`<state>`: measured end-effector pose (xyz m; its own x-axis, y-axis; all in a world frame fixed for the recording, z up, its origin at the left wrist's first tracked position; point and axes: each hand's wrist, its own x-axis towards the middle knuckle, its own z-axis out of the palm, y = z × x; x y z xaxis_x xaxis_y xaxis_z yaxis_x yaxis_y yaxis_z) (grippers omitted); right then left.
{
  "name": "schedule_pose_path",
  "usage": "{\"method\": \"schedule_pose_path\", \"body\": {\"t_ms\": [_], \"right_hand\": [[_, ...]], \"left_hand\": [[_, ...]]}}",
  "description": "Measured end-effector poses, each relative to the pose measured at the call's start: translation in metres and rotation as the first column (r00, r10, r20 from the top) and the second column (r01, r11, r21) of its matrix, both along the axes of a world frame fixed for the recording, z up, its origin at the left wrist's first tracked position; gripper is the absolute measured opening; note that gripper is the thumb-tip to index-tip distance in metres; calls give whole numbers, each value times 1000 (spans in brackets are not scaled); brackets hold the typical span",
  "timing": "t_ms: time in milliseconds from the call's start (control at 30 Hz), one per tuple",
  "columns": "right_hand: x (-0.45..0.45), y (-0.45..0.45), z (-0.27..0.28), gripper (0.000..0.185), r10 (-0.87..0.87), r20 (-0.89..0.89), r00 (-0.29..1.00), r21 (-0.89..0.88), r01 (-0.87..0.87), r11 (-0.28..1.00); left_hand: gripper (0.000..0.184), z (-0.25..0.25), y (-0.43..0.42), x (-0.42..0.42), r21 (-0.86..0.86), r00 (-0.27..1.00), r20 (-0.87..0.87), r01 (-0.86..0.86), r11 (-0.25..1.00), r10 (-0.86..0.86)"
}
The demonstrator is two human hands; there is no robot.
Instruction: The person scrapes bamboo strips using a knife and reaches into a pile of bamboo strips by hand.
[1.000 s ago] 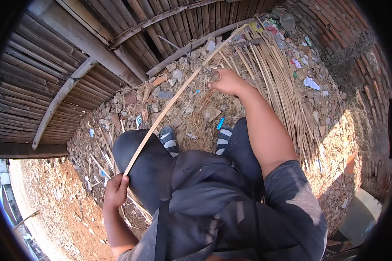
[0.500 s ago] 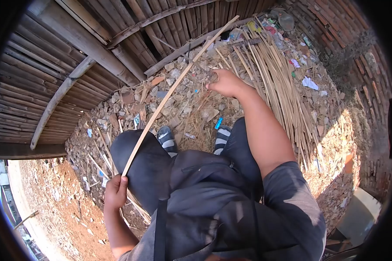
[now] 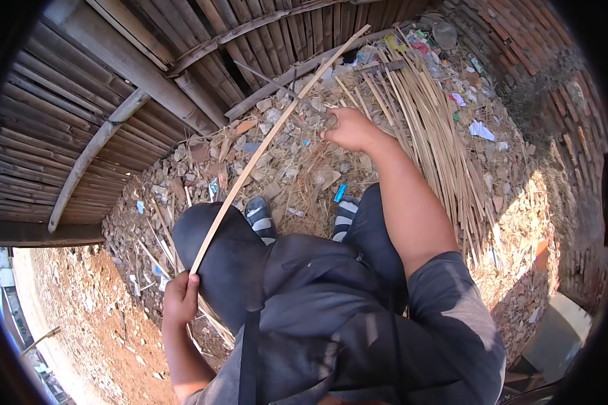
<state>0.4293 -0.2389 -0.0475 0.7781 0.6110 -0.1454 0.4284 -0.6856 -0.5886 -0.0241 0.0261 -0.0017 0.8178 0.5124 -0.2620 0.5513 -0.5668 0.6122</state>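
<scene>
My left hand [image 3: 180, 298] is closed around the near end of a long, pale bamboo strip [image 3: 248, 166], beside my left knee. From there the strip slants up and away across the rubble toward the wooden wall. Out in front, my right hand [image 3: 348, 129] grips a long, thin, dark tool, knife-like in shape [image 3: 267, 79]. This tool crosses the strip toward its far part; whether the two touch I cannot tell. My fingers hide most of its handle.
A pile of split bamboo strips [image 3: 431, 125] lies to the right. Rubble [image 3: 277, 179] and litter cover the ground around my sandalled feet. A slatted bamboo wall [image 3: 67, 115] rises at left, a brick wall [image 3: 577, 145] at right. A blue object [image 3: 340, 193] lies by my right foot.
The dark tool's far end has shifted slightly down and to the left. Both hands keep their grip, and the bamboo strip stays almost in place.
</scene>
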Motion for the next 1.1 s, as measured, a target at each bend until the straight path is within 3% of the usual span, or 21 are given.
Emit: {"method": "schedule_pose_path", "body": {"t_ms": [200,300,333,433,533,733,867,967,1100], "right_hand": [[-57,20,45,58,356,-125,926,-184,-374,909],[-30,14,27,49,301,-103,948,-105,-311,945],[-15,10,6,50,198,17,980,-64,-196,978],[10,0,14,54,-88,-122,989,-48,83,995],[1,-3,10,64,-47,22,999,-92,49,995],[-50,19,21,54,315,-45,948,-128,-318,939],[-34,18,27,57,321,-41,946,-87,-324,942],[-7,9,20,58,101,-85,991,-98,-109,989],[5,-2,3,58,21,-26,999,-71,-23,997]], "left_hand": [[50,-3,2,0,-13,1000,0,10,1000,-10],[50,-3,2,-4,-5,1000,4,-1,1000,1],[50,-5,2,-5,7,1000,4,-6,1000,6],[49,-1,-1,-2,12,1000,11,-21,1000,21],[49,2,-1,2,-6,1000,-5,-18,1000,18],[51,2,2,4,-38,1000,-11,4,999,-5],[51,0,1,-1,-17,1000,-4,-14,1000,14],[52,-2,1,0,-8,1000,9,-16,1000,16],[53,0,2,1,1,1000,2,-3,1000,3]]}}
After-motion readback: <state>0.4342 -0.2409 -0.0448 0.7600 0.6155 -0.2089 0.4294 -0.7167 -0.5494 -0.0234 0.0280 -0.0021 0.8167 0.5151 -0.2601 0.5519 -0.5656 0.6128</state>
